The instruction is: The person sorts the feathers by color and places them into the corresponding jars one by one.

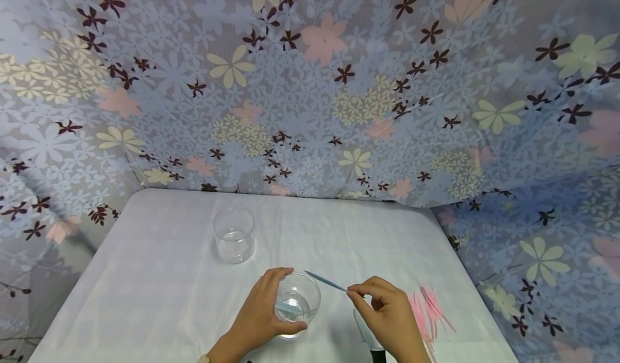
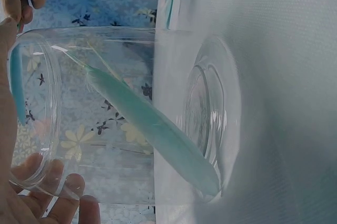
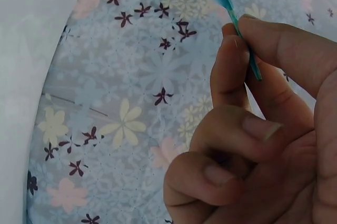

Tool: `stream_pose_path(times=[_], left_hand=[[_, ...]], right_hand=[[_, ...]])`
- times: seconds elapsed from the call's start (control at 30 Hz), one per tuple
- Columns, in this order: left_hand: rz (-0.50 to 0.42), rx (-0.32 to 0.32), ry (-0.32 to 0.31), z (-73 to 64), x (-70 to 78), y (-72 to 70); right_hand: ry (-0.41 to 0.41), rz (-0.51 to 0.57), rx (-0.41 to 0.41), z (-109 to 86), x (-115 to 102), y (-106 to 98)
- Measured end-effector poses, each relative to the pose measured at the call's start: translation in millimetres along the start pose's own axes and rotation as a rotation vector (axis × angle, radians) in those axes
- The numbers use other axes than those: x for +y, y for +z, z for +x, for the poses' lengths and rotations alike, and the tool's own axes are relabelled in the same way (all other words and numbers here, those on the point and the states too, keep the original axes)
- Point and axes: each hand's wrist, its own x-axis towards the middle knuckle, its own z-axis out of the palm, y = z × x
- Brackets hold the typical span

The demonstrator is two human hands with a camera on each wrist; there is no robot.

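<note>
My left hand (image 1: 259, 309) grips a clear cup (image 1: 314, 294) near its rim, thumb on the near side and fingers on the far side. Inside it a pale teal feather (image 2: 152, 126) leans at a slant, quill toward the rim, as the left wrist view shows. Between thumb and forefinger, my right hand (image 1: 387, 309) pinches a blue feather (image 1: 325, 281) by its quill. That feather's vane points left, close to the cup's rim. In the right wrist view the quill end of the feather (image 3: 231, 11) pokes out below the fingertips, and the other fingers are curled.
Another clear cup (image 1: 234, 239) stands farther back on the left of the white-covered table (image 1: 160, 277). Several thin pink strips (image 1: 431, 309) lie beside the right hand. Partly under that hand is a pale object with a black end (image 1: 378, 355). Flowered cloth (image 1: 310, 110) hangs behind.
</note>
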Motion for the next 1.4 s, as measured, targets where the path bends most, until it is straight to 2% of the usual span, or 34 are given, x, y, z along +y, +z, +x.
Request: stream_pose_path(times=[0.33, 0.67, 0.83, 1.03, 1.4], left_hand=[[0.007, 0.018, 0.022, 0.1, -2.0, 1.1], [0.039, 0.044, 0.072, -0.9, -1.4, 0.7], [0.024, 0.035, 0.06, -0.7, -0.8, 0.6], [0.019, 0.039, 0.05, -1.9, -1.3, 2.3], [0.035, 0.035, 0.07, -2.0, -2.2, 1.6]], right_hand=[[-0.074, 0.009, -0.068, -0.3, -3.4, 15.0], [-0.086, 0.018, -0.163, 4.3, -8.5, 30.1], [-0.083, 0.007, -0.195, 8.1, -10.7, 36.0], [-0.121, -0.023, -0.224, 11.0, -13.5, 43.3], [-0.148, -0.019, -0.307, 15.3, -17.7, 59.0]])
